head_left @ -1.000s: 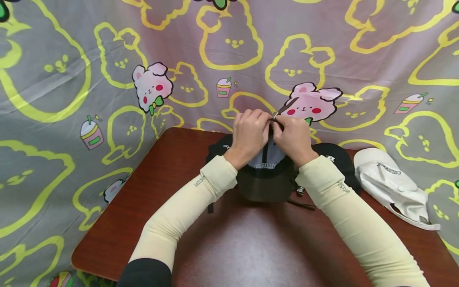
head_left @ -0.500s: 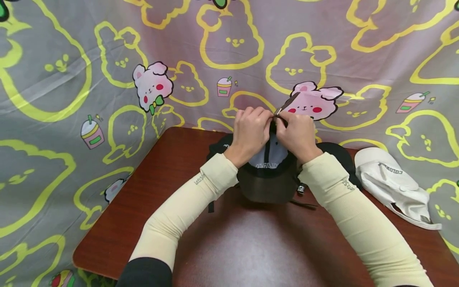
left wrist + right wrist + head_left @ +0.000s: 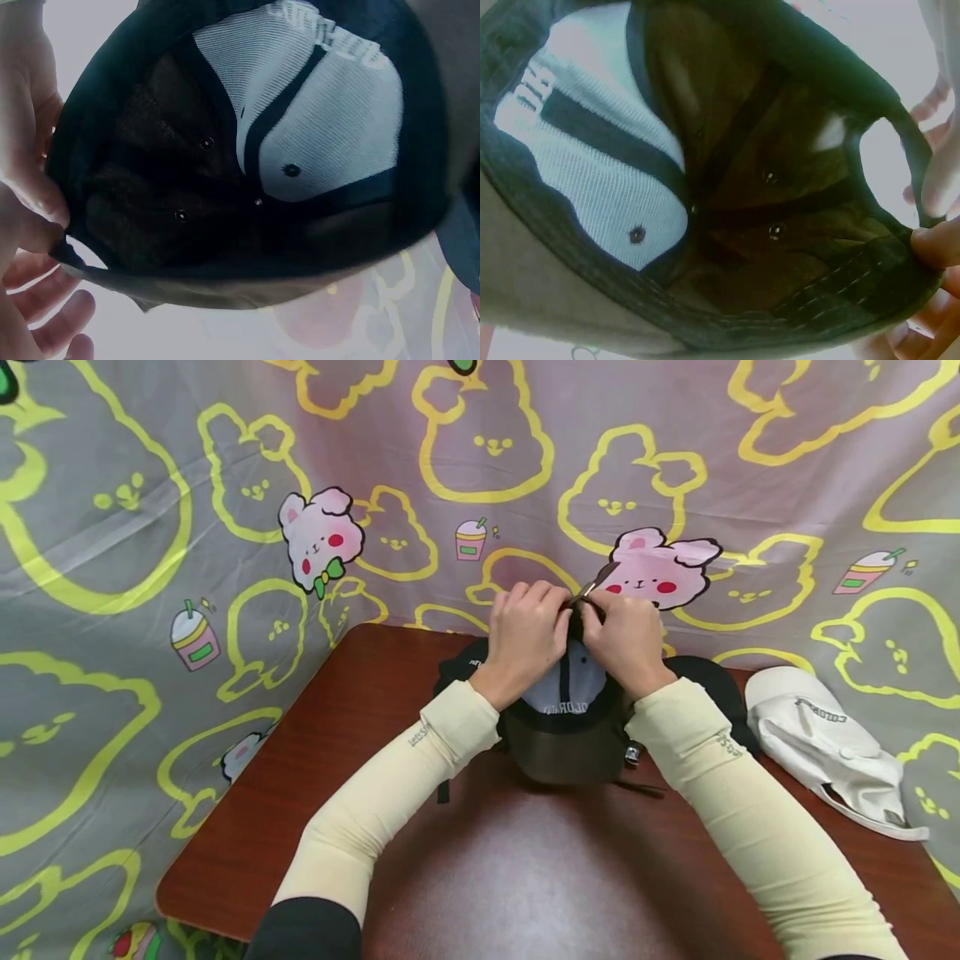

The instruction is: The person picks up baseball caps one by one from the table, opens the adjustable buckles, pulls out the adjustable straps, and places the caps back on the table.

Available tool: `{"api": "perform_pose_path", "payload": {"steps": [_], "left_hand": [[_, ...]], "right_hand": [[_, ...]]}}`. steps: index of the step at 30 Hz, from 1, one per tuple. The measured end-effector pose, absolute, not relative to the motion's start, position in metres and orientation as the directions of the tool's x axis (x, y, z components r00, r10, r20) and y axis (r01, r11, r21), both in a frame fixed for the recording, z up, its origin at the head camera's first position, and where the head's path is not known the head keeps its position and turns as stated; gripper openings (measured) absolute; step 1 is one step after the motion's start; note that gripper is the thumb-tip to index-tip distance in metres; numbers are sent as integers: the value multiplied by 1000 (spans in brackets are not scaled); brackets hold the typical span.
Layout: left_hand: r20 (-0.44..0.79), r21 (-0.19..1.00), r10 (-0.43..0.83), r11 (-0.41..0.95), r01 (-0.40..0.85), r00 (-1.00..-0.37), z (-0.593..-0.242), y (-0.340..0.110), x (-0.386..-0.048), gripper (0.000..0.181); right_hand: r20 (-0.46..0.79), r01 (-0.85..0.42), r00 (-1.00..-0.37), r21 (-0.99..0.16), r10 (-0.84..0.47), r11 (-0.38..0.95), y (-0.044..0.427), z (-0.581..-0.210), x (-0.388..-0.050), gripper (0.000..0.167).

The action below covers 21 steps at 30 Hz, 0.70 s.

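A dark brown baseball cap [image 3: 567, 758] is held up over the table, its hollow inside and brim facing me. Pale backing of embroidered letters [image 3: 330, 120] shows inside the front panels in both wrist views. My left hand [image 3: 527, 635] pinches one side of the cap's back strap at the top. Beside it, my right hand [image 3: 625, 639] pinches the other side near a small metal buckle [image 3: 587, 590]. The free strap end [image 3: 606, 573] sticks up and right past the fingers. In the right wrist view, the back opening [image 3: 889, 172] shows as a bright gap. Fingertips partly hide the buckle.
Behind my right hand lies a black cap [image 3: 705, 689], with a white cap [image 3: 832, 739] farther right. Another dark cap [image 3: 459, 667] is partly hidden at left. A thin strap [image 3: 640, 788] lies on the brown table [image 3: 300, 777]. Patterned cloth [image 3: 420, 460] hangs behind.
The metal buckle has come more into sight between the fingers, and the strap end has tilted a little. The cap has shifted slightly right; both hands keep their pinch.
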<state>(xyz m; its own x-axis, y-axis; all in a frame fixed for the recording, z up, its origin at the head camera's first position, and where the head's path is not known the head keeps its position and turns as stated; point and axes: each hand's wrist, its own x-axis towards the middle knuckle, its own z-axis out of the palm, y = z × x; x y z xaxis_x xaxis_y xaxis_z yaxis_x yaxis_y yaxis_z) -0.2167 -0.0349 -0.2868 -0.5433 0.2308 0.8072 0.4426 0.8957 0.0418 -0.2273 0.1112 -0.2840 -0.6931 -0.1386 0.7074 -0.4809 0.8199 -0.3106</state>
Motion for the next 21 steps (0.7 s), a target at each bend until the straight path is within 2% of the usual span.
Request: {"api": "perform_pose_path", "payload": {"steps": [7, 21], "left_hand": [[811, 39, 231, 895, 443, -537, -282, -29, -219, 22], [805, 59, 226, 889, 454, -549, -283, -32, -216, 21]], "right_hand": [[740, -534, -651, -286, -170, 796, 106, -283, -224, 25], [716, -524, -673, -285, -185, 803, 107, -285, -222, 27]]}}
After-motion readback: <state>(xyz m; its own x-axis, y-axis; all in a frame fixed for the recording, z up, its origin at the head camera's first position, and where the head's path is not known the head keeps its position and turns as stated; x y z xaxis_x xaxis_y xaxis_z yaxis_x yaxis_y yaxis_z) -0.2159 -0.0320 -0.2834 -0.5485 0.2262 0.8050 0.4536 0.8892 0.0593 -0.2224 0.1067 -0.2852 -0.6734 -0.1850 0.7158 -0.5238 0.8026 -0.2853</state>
